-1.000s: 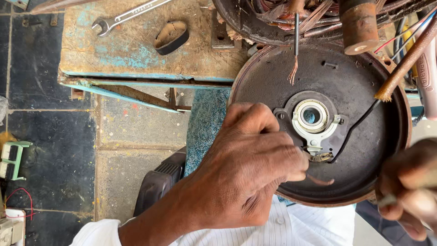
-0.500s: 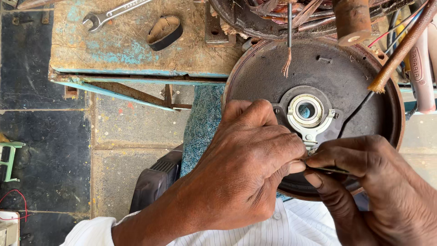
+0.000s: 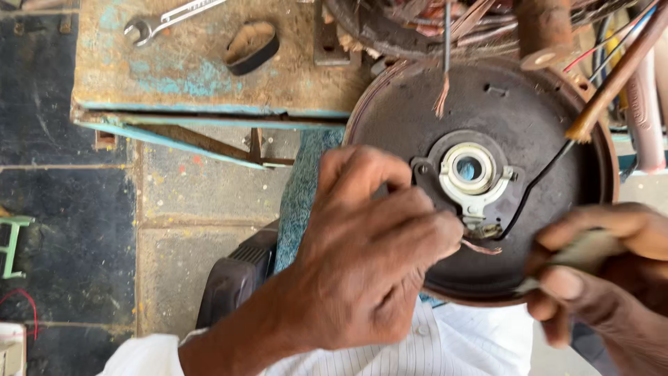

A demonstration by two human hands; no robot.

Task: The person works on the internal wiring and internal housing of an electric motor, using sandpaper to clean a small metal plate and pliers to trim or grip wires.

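The left hand (image 3: pixel 362 251) lies across the lower left of the round, dark rusty metal motor cover (image 3: pixel 487 111), fingers curled tight, fingertips pinching a thin bare copper wire end (image 3: pixel 480 247) that pokes out toward three o'clock of the knuckles. The cover rests tilted on the person's lap, over the white striped shirt (image 3: pixel 445 348), and fills the right half of the view. At its centre sits a silver bearing ring (image 3: pixel 468 169) in a grey bracket, and a black insulated wire (image 3: pixel 536 184) runs from below that bracket up toward two o'clock, meeting a brown sleeved lead (image 3: pixel 612 80).

The right hand (image 3: pixel 612 278) comes in at four o'clock of the cover, fingers closed narrow around a pale flat object (image 3: pixel 591 254); what it is I cannot tell, it is blurred. Thumb and forefinger sit against the cover's rim.

At twelve o'clock a second frayed copper strand (image 3: pixel 441 97) hangs down onto the cover from a tangle of windings above. Over at ten o'clock, a worn wooden bench with flaking blue paint (image 3: pixel 181 69) carries a steel open-ended spanner (image 3: pixel 167 21) and a black oval rubber ring (image 3: pixel 252 47). Below the bench, a dark box-like casing (image 3: pixel 233 278) stands just beside the left forearm on the tiled floor (image 3: pixel 69 209).
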